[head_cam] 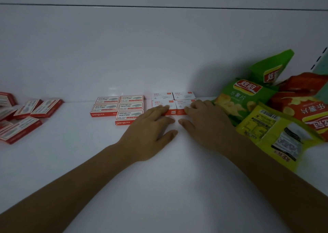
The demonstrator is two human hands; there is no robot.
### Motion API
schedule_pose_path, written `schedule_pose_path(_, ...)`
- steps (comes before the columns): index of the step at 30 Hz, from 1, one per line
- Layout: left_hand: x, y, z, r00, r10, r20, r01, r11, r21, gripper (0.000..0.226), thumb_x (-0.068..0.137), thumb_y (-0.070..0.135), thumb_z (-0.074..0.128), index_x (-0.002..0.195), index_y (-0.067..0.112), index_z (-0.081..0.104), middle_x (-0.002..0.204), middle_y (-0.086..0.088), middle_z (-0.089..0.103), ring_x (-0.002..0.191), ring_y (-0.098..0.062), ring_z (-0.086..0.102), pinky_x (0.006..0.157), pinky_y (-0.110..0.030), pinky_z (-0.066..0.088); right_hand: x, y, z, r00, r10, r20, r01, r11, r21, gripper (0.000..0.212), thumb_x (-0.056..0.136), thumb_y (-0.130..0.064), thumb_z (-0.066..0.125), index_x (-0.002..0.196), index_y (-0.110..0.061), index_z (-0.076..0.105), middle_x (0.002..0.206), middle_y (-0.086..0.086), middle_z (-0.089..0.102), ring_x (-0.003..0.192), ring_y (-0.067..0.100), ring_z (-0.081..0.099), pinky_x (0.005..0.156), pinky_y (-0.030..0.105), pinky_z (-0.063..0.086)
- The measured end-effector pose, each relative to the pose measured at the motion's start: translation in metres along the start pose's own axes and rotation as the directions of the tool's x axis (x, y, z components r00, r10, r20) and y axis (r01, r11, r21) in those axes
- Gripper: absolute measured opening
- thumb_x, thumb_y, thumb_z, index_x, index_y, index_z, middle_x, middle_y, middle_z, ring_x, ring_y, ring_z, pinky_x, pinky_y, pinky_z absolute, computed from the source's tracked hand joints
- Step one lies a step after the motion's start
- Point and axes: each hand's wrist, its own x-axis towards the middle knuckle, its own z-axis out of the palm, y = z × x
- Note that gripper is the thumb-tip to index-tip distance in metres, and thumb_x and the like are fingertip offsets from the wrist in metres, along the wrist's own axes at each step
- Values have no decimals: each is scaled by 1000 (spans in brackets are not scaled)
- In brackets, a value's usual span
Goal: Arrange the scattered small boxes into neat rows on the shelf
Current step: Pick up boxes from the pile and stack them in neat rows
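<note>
Left hand [150,131]: flat, fingers straight, tips resting on the front-left white box [162,108]; grips nothing.
Right hand [205,124]: flat too, fingertips on the front-right white box [182,108].
Handling: likely light, stiff card that slides easily on the shelf [159,188]; nudge the edges, or pinch the 2 long sides.
Scattered boxes [26,115]: loose heap at far left, well apart.
Staple boxes [120,106]: 5 squared up, just beside the front-left white box.
Back pair [174,96]: 2 white boxes touching the front 2.

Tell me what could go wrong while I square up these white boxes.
Uneven pressure from the left hand and right hand could skew the white boxes. The right forearm is beside the chip bags and might drag one onto the rows. The left hand is close to the staple boxes and could nudge the front one.
</note>
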Motion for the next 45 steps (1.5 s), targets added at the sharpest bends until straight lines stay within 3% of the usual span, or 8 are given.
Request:
schedule_pose_path(8, 0, 5, -12, 999, -16, -38, 17, 1000, 8, 70, 87, 61, 34, 143, 19, 30, 149, -2, 33, 137, -18, 29, 110, -31, 22, 1, 1, -22, 988, 60, -142, -42, 991, 129, 46, 88, -43, 51, 127, -20, 51, 125, 5, 56, 111, 23, 50, 94, 41, 41)
schedule_pose_path(14, -16, -9, -63, 999, 14, -47, -5, 984, 178, 72, 87, 62, 31, 144, 19, 28, 150, -1, 32, 137, -20, 30, 109, -34, 25, 7, -31, -50, 989, -83, -122, 102, 981, 165, 65, 84, -51, 55, 139, -24, 34, 138, 0, 45, 123, 20, 43, 102, 38, 33)
schedule_pose_path(18, -56, -34, -83, 999, 4, -53, 12, 958, 287, 70, 86, 59, 30, 141, 16, 36, 146, -5, 40, 132, -24, 39, 105, -37, 30, 14, -75, -55, 962, -213, -172, 241, 956, 166, 65, 84, -49, 57, 138, -21, 37, 139, 1, 46, 121, 20, 46, 102, 37, 35)
schedule_pose_path(25, -147, -87, -123, 971, -240, -7, 231, 925, 300, 67, 90, 60, 33, 147, 27, 18, 156, 4, 12, 142, -18, 16, 113, -36, 18, 39, -186, -64, 913, -380, -149, 402, 901, 163, 57, 88, -53, 48, 138, -29, 34, 143, -6, 39, 126, 15, 38, 105, 33, 26)
schedule_pose_path(31, -236, -141, -158, 934, -356, -28, 347, 885, 309, 75, 82, 68, 18, 145, 28, 25, 154, 4, 22, 139, -18, 24, 111, -40, 26, 51, -294, -68, 845, -486, -226, 526, 832, 179, 50, 90, -50, 48, 134, -29, 39, 138, -6, 46, 121, 15, 45, 103, 33, 32)
schedule_pose_path(35, -280, -171, -176, 913, -405, -56, 405, 876, 261, 75, 82, 69, 24, 145, 30, 24, 153, 5, 23, 139, -17, 24, 112, -39, 27, 76, -350, -51, 883, -441, -163, 466, 867, 179, 60, 85, -61, 46, 133, -25, 39, 127, -1, 56, 109, 20, 56, 93, 37, 41)
schedule_pose_path(39, -312, -193, -190, 926, -371, -70, 377, 900, 218, 73, 82, 68, 27, 143, 28, 28, 151, 5, 28, 136, -16, 30, 107, -31, 27, 99, -387, -24, 949, -309, -59, 314, 936, 159, 73, 79, -74, 40, 131, -23, 38, 121, 0, 61, 106, 23, 59, 95, 43, 40)
schedule_pose_path(45, -326, -221, -197, 965, -251, -79, 259, 960, 109, 70, 81, 64, 31, 139, 24, 38, 145, 4, 38, 130, -14, 36, 101, -28, 35, 99, -401, -11, 971, -199, -131, 225, 948, 228, 52, 82, -54, 57, 122, -23, 43, 117, -1, 64, 99, 21, 62, 91, 38, 40)
